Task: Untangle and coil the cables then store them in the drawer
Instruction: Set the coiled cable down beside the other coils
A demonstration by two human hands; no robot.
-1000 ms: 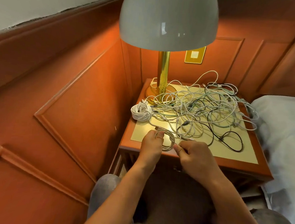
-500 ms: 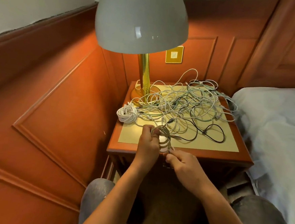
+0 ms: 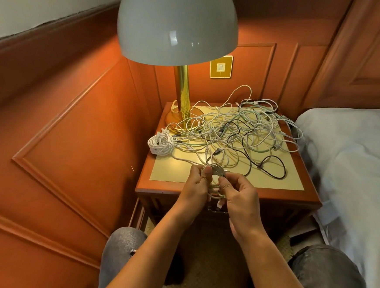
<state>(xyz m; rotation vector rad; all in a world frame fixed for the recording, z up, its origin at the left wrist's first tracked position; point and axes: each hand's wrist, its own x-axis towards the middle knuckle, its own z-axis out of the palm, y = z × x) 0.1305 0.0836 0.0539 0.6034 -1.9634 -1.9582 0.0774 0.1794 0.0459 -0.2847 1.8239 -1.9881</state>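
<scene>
Step in hand: coiling one white cable; the small coil [image 3: 214, 175] is held up between both hands just above the near edge of the nightstand [image 3: 226, 192].
Left hand [image 3: 195, 189]: fingers curled round the left side of the small coil, thumb pressed on its top, keeping the loops together.
Right hand [image 3: 240, 196]: thumb and fingers pinch the coil's right side; a loose tail with a plug [image 3: 218, 205] hangs below, between the two hands.
Feed line: a white strand runs from the small coil away to the left, toward the far pile; I judge it is not yet fully wound.
Tangle [image 3: 235, 131]: white, pale green and black cables in a loose heap over the far and right part of the nightstand top, some loops around the lamp [image 3: 181, 97] base at far left.
Finished bundle [image 3: 160, 143]: one wound white coil lies at the left edge of the top, touching the heap.
Drawer: not clearly visible; the front of the nightstand lies dark behind the hands, so I cannot tell whether it is open.
Progress: early, by my judgement; one cable is bundled, one is in hand, most remain knotted.
Next move calls for: drawing the strand free of the heap without dragging other loops, winding it on, then securing the tail so the coil holds.
Risk: pulling hard may tighten knots or tug cables round the lamp.
</scene>
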